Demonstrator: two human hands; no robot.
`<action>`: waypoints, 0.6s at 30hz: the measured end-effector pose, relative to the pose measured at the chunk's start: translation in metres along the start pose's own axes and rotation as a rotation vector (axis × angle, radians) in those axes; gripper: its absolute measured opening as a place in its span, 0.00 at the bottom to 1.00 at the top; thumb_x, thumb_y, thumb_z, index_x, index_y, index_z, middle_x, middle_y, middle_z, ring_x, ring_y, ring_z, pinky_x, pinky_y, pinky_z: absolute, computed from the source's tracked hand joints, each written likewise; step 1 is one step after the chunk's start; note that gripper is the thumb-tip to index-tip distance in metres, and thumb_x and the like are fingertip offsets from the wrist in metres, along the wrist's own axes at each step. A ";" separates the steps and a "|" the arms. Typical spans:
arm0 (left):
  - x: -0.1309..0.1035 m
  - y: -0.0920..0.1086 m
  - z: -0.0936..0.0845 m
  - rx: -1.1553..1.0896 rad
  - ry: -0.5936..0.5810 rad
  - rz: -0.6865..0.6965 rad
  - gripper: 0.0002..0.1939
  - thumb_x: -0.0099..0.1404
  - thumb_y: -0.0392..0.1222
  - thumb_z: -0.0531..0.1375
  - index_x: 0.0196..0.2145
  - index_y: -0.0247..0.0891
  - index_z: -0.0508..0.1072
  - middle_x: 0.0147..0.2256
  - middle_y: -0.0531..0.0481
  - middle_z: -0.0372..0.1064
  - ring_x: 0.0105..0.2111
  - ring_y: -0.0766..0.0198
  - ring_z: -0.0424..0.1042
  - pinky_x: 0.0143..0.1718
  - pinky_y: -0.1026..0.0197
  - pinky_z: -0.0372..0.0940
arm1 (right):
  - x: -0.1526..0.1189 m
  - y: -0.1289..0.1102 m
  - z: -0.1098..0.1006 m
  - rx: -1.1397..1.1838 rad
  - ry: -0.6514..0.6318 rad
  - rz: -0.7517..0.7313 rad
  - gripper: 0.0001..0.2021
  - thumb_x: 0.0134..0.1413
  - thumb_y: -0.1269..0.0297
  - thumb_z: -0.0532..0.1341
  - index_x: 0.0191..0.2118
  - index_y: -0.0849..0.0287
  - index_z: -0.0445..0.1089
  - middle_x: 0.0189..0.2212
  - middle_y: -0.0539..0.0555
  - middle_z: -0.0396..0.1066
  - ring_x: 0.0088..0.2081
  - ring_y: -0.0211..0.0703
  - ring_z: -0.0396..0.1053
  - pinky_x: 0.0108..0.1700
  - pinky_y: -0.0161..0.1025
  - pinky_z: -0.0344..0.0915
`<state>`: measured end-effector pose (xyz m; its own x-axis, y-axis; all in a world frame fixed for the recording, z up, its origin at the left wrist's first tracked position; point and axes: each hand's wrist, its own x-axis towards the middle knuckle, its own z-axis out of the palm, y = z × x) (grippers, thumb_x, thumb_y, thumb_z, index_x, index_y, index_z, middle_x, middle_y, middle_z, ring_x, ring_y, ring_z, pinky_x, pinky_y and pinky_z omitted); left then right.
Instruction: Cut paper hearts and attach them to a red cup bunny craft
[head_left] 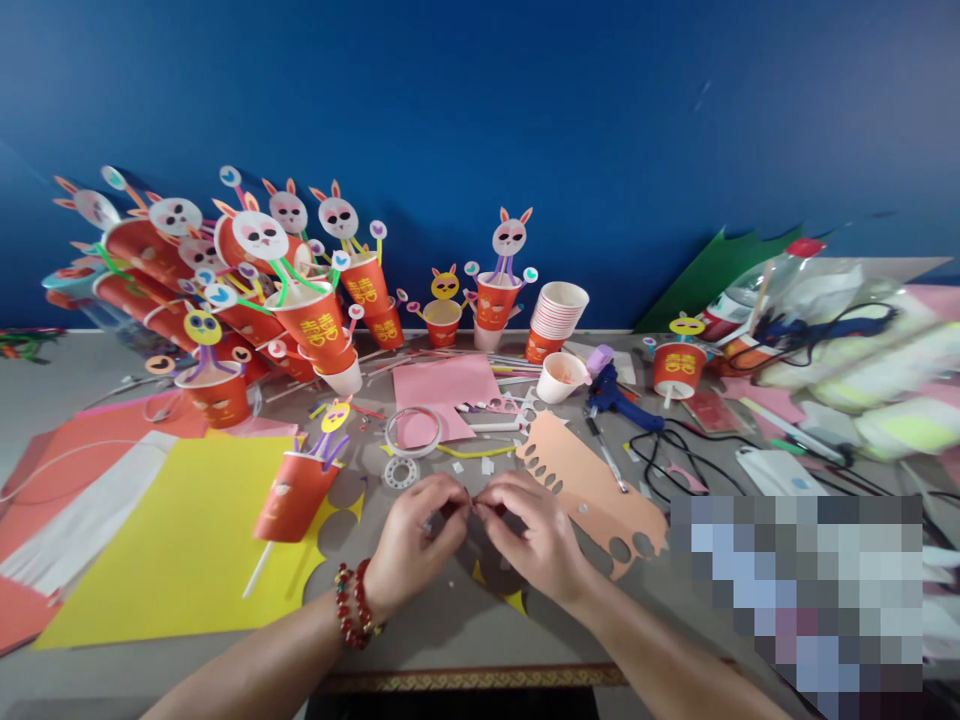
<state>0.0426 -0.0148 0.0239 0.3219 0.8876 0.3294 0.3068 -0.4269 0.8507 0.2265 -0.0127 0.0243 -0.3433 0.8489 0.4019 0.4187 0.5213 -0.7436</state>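
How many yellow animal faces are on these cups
4: one face in front of the piled cups at left, one face beside the yellow sheet, one face mid-scene near the blue wall, one face right of the blue glue gun. The piled cups may hide others.

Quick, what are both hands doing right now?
Left hand: closed in a pinch; whatever it might hold is too small to tell.
Right hand: also pinched closed, fingertips meeting the left's; can't tell what it holds.

Grey table (pixel 442 645) — yellow sheet (pixel 172 540), pink paper (pixel 450 385), peach cut-out sheet (pixel 592 475) — blue glue gun (pixel 628 406) behind.
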 end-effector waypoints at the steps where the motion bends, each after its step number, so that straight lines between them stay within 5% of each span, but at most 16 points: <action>1: 0.000 0.000 0.000 0.000 -0.001 0.003 0.07 0.64 0.28 0.55 0.31 0.38 0.67 0.29 0.53 0.65 0.31 0.66 0.66 0.35 0.65 0.60 | 0.000 0.000 0.000 0.003 0.000 0.002 0.06 0.62 0.70 0.56 0.33 0.56 0.67 0.30 0.53 0.69 0.34 0.44 0.68 0.36 0.39 0.64; 18: 0.001 0.000 0.001 -0.007 -0.006 0.008 0.07 0.64 0.29 0.55 0.32 0.39 0.68 0.29 0.53 0.66 0.31 0.66 0.66 0.34 0.65 0.61 | 0.000 0.000 0.000 -0.007 0.004 -0.001 0.07 0.61 0.71 0.56 0.31 0.56 0.66 0.28 0.52 0.69 0.32 0.43 0.67 0.35 0.38 0.62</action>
<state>0.0439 -0.0140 0.0242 0.3295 0.8832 0.3338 0.2982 -0.4328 0.8508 0.2263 -0.0122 0.0241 -0.3400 0.8488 0.4049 0.4244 0.5227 -0.7394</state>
